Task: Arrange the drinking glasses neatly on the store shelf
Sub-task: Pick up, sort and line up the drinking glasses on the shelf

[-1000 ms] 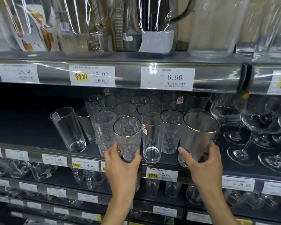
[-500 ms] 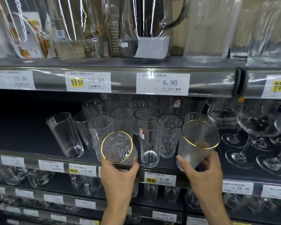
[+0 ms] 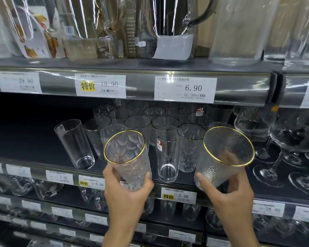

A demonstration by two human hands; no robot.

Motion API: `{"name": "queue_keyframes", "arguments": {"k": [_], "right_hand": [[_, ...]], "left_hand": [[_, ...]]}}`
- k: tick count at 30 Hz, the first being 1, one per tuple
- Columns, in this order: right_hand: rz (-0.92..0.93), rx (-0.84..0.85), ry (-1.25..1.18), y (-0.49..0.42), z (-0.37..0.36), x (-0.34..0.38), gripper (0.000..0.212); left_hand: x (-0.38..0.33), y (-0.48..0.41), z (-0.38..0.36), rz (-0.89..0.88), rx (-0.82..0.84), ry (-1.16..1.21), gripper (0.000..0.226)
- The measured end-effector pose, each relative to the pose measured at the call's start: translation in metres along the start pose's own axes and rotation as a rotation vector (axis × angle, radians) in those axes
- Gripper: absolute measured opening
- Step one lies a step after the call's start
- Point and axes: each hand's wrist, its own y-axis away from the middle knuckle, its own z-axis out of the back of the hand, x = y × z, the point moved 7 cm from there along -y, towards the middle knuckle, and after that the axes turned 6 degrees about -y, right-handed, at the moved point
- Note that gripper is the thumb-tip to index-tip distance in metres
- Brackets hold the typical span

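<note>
- Close to the camera, both hands are raised before a shop's dark middle shelf [image 3: 25, 139], which has price tags [image 3: 178, 196] along its metal front edge.
- The left hand [image 3: 127, 193] has fingers and thumb wrapped round the lower part of the dimpled gold-rimmed glass [image 3: 125, 152], clear of the shelf, mouth tipped up toward the camera.
- The right hand [image 3: 234, 195] curls round the base of the frosted gold-rimmed glass [image 3: 225, 152], whose long axis leans right, mouth facing the camera.
- Between them a plain tumbler [image 3: 166, 155] stands upright at the shelf front, with rows of tumblers [image 3: 137, 122] behind.
- Stemmed glasses [image 3: 289, 145] at the right are cut off by the frame.
- Wrapped pitchers [image 3: 168, 27] above are lost in glare, and the lower shelves are blurred.
</note>
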Motion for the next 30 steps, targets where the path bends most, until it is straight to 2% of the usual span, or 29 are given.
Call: {"name": "queue_keyframes", "arguments": {"k": [3,7,9,12,14,16,19,21,23,26,28,30], "right_hand": [[0.012,0.062,-0.073,0.006,-0.01,0.009,0.076],[-0.026,0.137,-0.181,0.016,-0.033,0.012,0.058],[-0.073,0.172,-0.288,0.022,-0.045,0.004,0.067],[-0.209,0.301,-0.413,0.035,-0.078,-0.008,0.077],[-0.361,0.36,-0.475,0.045,-0.103,-0.014,0.077],[-0.479,0.436,-0.534,0.058,-0.128,-0.017,0.09],[-0.607,0.56,-0.568,0.079,-0.169,-0.017,0.097],[-0.655,0.64,-0.606,0.094,-0.196,-0.016,0.095],[-0.688,0.722,-0.615,0.111,-0.224,-0.012,0.103],[-0.742,0.869,-0.605,0.141,-0.27,0.001,0.119],[-0.753,0.962,-0.592,0.162,-0.301,0.013,0.112],[-0.75,1.05,-0.589,0.185,-0.332,0.023,0.096]], "left_hand": [[-0.013,0.004,0.006,0.024,-0.004,0.154,0.074],[-0.018,0.007,0.027,0.037,-0.027,0.258,0.071],[-0.019,0.011,0.035,0.05,-0.016,0.315,0.07],[-0.003,0.018,0.06,0.15,-0.063,0.389,0.077],[0.013,0.022,0.081,0.245,-0.081,0.398,0.097],[0.029,0.025,0.103,0.312,-0.092,0.421,0.111],[0.042,0.028,0.138,0.39,-0.127,0.437,0.115],[0.047,0.029,0.168,0.407,-0.198,0.453,0.111],[0.052,0.032,0.201,0.421,-0.297,0.479,0.107],[0.057,0.035,0.252,0.423,-0.394,0.469,0.12],[0.061,0.037,0.286,0.423,-0.471,0.424,0.12],[0.068,0.04,0.32,0.445,-0.556,0.395,0.119]]}}
